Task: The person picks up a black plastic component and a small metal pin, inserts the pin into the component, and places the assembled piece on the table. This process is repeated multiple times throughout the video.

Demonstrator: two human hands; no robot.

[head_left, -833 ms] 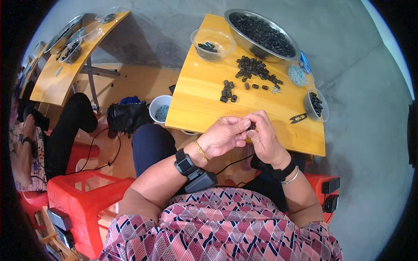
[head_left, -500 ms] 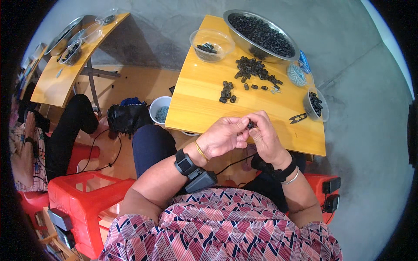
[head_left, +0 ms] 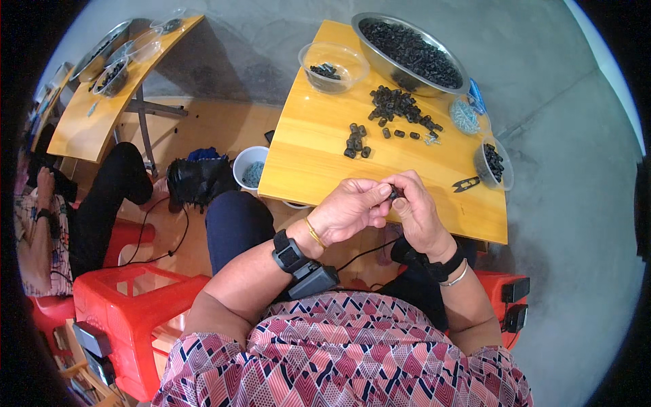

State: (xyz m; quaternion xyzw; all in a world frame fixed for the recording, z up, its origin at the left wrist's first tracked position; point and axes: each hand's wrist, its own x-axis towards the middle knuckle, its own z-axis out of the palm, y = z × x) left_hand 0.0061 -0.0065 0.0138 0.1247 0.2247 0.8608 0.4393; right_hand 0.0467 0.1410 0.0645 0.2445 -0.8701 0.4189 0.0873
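Spreading beneath the work, a yellow wooden desk (head_left: 305, 169) carries most of the nearby things. At its far edge sits a stainless-steel basin (head_left: 381, 64) full of small black parts. By the far left corner stands a clear plastic bowl (head_left: 354, 66) with a few dark pieces inside, and between bowl and basin, slightly nearer, lies a loose pile of black cylinders (head_left: 392, 105).

Above the near edge, the left hand (head_left: 352, 205) and right hand (head_left: 422, 217) meet, fingertips nearly touching. A smaller clear tub (head_left: 506, 178) rests at the right edge, with pale blue screw-like bits (head_left: 465, 117) farther along that edge. Inward from the left edge is a cluster of black cylinders (head_left: 354, 144); black thread snips (head_left: 466, 184) lie beside the tub.

Smallest is the black piece (head_left: 393, 193) grasped between the fingers of both hands, partly hidden by them. The step appears to be close two-handed handling of this single piece; turning, fitting or checking cannot be told apart. The next move seems to call for a steady left pinch and fine right-hand control.
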